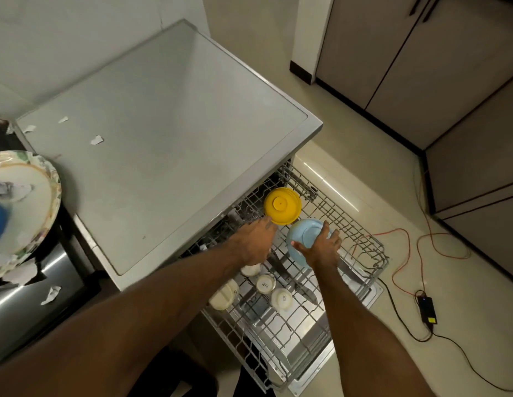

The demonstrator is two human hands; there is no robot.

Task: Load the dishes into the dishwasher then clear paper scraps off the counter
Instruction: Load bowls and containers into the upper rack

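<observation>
Two bare hands reached into the pulled-out wire rack [364, 253] of the dishwasher. The right hand [321, 247] gripped the pale blue bowl [301, 233], fingers spread over its upturned base, holding it tilted among the rack's tines. The left hand [255, 239] lay palm down with loose fingers, its fingertips touching the rim of the yellow bowl [282, 206], which sat upside down just behind the blue one; whether it pinched that rim could not be told. Nearer the person, four white cups [265, 283] stood inverted in the rack.

Beside the rack, the grey counter top [163, 124] carried a few paper scraps [96, 140] near its left edge. Further left, a floral-rimmed plate [26, 196] holding more scraps rested on a dark steel surface [29, 296], with another torn piece [50, 295] lying below it. Pale tiles covered the floor [450, 310], where red and black cables [421, 253] ran to a small black adapter [427, 309]. Brown cabinet doors [421, 67] lined the far right.
</observation>
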